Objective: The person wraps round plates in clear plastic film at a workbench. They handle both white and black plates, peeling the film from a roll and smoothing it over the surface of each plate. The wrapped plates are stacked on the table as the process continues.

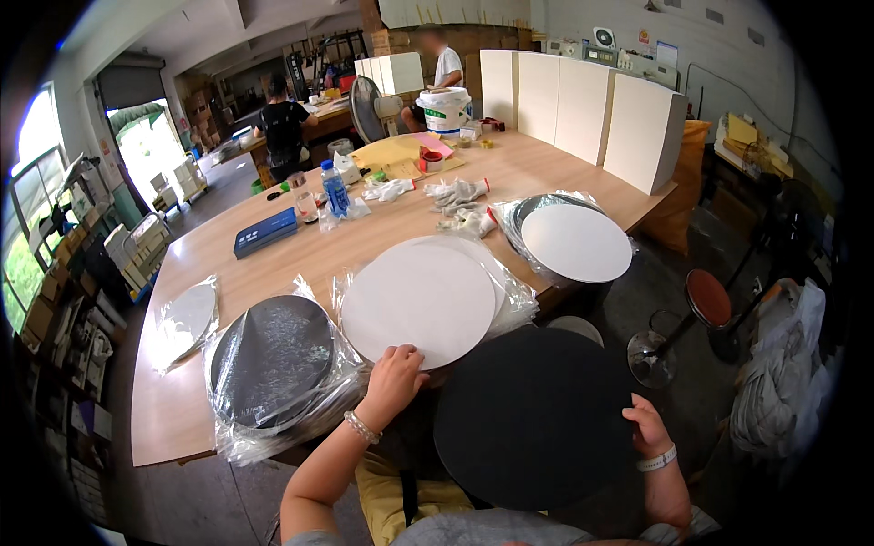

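Observation:
A large black round board [535, 419] is held tilted in front of me, off the table. My right hand [648, 426] grips its right edge, thumb on the near face and the other fingers mostly hidden behind. My left hand [397, 380] is at the near edge of a white round board [419, 296], its fingers curled over the rim. That white board lies on other round boards in clear plastic. To its left rests a stack of plastic-wrapped dark round boards [273, 362]. Farther right lies another white round board [575, 242] on a wrapped stack.
On the wooden table [182, 419] are a small wrapped disc [188, 316], a blue box [266, 233], a blue bottle [335, 189], gloves [457, 193] and a white bucket [444, 111]. Tall white boxes [642, 132] line the far right. A stool [708, 298] stands right. Two people work beyond.

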`<state>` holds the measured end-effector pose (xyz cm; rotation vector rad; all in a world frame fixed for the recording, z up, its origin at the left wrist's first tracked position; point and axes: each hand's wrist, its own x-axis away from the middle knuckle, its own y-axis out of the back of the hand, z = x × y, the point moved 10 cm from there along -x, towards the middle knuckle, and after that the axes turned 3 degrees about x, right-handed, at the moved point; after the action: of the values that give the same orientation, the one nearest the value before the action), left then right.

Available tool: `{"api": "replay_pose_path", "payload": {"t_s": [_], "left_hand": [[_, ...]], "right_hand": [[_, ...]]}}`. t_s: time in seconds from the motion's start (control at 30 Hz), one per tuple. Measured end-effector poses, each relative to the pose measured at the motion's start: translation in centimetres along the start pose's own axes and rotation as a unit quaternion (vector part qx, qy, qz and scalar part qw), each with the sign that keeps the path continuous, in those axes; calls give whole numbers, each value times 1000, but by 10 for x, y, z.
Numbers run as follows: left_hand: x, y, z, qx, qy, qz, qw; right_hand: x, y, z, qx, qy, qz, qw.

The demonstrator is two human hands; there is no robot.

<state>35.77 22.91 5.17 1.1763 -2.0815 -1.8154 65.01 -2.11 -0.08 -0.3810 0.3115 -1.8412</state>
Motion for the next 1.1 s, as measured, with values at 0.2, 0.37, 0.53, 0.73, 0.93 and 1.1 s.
{"api": "replay_pose_path", "payload": {"t_s": [0.2,0.37,0.53,0.73,0.93,1.1], "left_hand": [[2,1,7,35,-6,-37,999],[-4,16,6,33,34,-66,997],[1,29,1,40,-1,-84,996],[48,25,0,-10,23,-114,993],[124,7,38,155,223,-355,895],[113,-112,70,662,252,-252,660]], "right_hand": [[11,4,-15,9,-40,16,999],[16,-22,-2,-11,-13,-2,1000],[16,-45,-1,-61,-17,26,998],[27,-44,-33,-125,-95,-94,983],[40,-74,-58,-60,-68,-126,988],[34,-92,-77,-65,-89,-157,981]]}}
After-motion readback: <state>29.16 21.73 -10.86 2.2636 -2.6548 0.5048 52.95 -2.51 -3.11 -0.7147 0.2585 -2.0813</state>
